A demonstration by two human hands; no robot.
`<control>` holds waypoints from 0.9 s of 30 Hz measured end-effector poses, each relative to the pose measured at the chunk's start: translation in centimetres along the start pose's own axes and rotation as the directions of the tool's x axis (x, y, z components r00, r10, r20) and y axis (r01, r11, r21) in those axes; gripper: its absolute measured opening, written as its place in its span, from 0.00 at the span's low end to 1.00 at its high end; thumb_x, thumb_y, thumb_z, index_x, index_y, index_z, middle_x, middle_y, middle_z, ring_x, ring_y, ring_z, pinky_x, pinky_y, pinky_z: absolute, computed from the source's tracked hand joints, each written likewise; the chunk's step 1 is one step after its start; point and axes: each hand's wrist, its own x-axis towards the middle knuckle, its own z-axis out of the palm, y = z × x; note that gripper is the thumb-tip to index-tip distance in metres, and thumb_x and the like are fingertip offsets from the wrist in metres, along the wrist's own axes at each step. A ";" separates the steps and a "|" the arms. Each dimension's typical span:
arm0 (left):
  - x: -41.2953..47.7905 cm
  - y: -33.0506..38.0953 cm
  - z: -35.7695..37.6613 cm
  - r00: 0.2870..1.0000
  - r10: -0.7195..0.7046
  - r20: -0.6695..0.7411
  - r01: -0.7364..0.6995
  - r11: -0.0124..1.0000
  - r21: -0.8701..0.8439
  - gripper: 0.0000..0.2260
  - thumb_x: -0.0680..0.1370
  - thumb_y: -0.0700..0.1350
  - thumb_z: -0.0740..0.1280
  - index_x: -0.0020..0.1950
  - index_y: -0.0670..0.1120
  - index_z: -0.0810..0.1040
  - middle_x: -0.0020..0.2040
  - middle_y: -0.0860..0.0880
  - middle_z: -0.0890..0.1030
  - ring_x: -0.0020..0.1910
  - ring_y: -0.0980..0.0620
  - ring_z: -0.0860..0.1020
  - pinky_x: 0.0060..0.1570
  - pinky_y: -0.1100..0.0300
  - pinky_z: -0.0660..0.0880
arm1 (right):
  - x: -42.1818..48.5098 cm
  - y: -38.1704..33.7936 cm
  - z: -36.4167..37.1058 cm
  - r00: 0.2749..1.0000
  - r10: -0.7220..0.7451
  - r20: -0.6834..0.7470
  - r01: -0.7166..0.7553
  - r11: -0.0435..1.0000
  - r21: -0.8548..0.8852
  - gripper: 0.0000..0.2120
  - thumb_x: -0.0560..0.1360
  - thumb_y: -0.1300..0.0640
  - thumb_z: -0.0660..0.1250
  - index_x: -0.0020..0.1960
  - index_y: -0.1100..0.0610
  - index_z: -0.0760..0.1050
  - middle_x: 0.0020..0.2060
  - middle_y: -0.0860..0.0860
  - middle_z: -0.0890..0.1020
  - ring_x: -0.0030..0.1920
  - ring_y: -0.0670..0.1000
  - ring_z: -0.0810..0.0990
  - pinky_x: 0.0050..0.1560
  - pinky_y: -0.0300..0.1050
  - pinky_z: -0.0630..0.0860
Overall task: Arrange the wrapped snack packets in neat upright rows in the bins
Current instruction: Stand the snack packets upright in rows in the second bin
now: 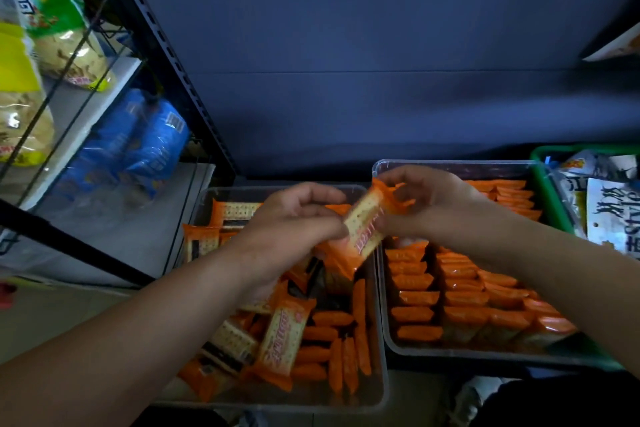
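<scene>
Left hand, right hand: bare. Forearms uncovered to frame edge. Bottom edge: pale sneaker, dark trouser leg just right of it. Both blurry.

Both hands, left hand and right hand, pinch one orange packet between them. At seven o'clock, the left bin holds jumbled packets. At four o'clock, the right bin shows neat rows. Blue bags sit at nine.

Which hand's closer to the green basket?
Right. The right hand is just left of the green basket; left hand farther left, over the left bin. Both pinch the orange packet.
</scene>
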 end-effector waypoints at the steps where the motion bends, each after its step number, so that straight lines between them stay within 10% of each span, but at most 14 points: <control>1: 0.1 0.1 -0.1 0.999 0.028 0.023 -0.030 0.997 0.072 0.19 0.75 0.35 0.75 0.62 0.52 0.81 0.46 0.49 0.88 0.47 0.50 0.86 0.55 0.48 0.80 | -0.1 0.2 -0.1 0.994 -0.107 -0.023 0.101 0.974 -0.202 0.28 0.71 0.54 0.80 0.68 0.42 0.76 0.56 0.39 0.83 0.58 0.38 0.82 0.62 0.42 0.81; 4: 0.0 1.0 0.6 0.990 0.092 0.103 -0.104 0.988 0.115 0.24 0.75 0.37 0.77 0.68 0.53 0.78 0.47 0.50 0.88 0.50 0.53 0.86 0.58 0.55 0.80 | -0.5 0.1 0.1 0.944 -0.320 0.079 0.325 0.865 -0.382 0.27 0.68 0.51 0.82 0.64 0.39 0.78 0.55 0.39 0.84 0.56 0.36 0.81 0.56 0.33 0.78; 8: 0.5 -0.1 2.2 0.987 0.119 -0.107 -0.121 0.993 -0.009 0.05 0.81 0.46 0.73 0.56 0.51 0.82 0.47 0.49 0.87 0.47 0.54 0.86 0.48 0.56 0.83 | -0.3 0.2 -0.2 0.976 -0.199 0.093 0.219 0.860 -0.460 0.18 0.74 0.52 0.78 0.58 0.36 0.79 0.44 0.41 0.83 0.41 0.37 0.82 0.43 0.34 0.78; 11: 1.2 -3.6 2.8 0.987 0.160 0.027 -0.147 0.811 0.566 0.08 0.84 0.54 0.65 0.50 0.52 0.80 0.43 0.52 0.82 0.43 0.55 0.81 0.44 0.54 0.78 | 0.0 1.3 -1.0 0.990 -0.122 -0.072 0.090 0.934 -0.347 0.07 0.72 0.50 0.77 0.48 0.44 0.81 0.36 0.43 0.82 0.35 0.42 0.78 0.42 0.48 0.79; 13: 1.3 -5.5 3.5 0.966 -0.031 0.257 -0.179 0.638 0.749 0.13 0.84 0.60 0.61 0.56 0.53 0.79 0.50 0.52 0.82 0.50 0.51 0.80 0.48 0.55 0.77 | -0.2 1.6 -1.2 0.987 -0.066 -0.147 0.030 0.972 -0.233 0.09 0.69 0.50 0.78 0.46 0.48 0.79 0.34 0.46 0.82 0.34 0.46 0.78 0.41 0.52 0.79; 17: 1.8 -7.6 4.1 0.868 -0.343 0.359 0.043 0.772 0.634 0.31 0.83 0.66 0.57 0.84 0.57 0.57 0.78 0.50 0.69 0.75 0.48 0.70 0.66 0.58 0.69 | -0.6 1.6 -1.0 0.995 0.010 -0.098 -0.018 0.997 -0.079 0.13 0.73 0.54 0.78 0.54 0.47 0.78 0.43 0.52 0.87 0.42 0.56 0.87 0.48 0.60 0.85; 21: 2.2 -8.5 4.1 0.913 -0.267 0.310 0.081 0.861 0.503 0.18 0.82 0.63 0.65 0.65 0.54 0.79 0.58 0.50 0.81 0.57 0.52 0.80 0.55 0.54 0.77 | -0.6 1.4 -0.9 0.999 0.006 -0.053 -0.007 1.000 -0.020 0.14 0.77 0.58 0.75 0.59 0.45 0.79 0.43 0.50 0.87 0.43 0.51 0.88 0.47 0.53 0.86; 27: 0.5 -8.0 4.3 0.980 -0.089 0.176 0.000 0.892 0.452 0.17 0.66 0.56 0.84 0.45 0.53 0.81 0.40 0.51 0.84 0.40 0.52 0.83 0.41 0.52 0.80 | -0.3 1.0 -0.8 0.997 0.023 -0.069 -0.025 0.999 -0.032 0.12 0.76 0.60 0.76 0.54 0.47 0.80 0.43 0.49 0.88 0.43 0.48 0.88 0.47 0.51 0.86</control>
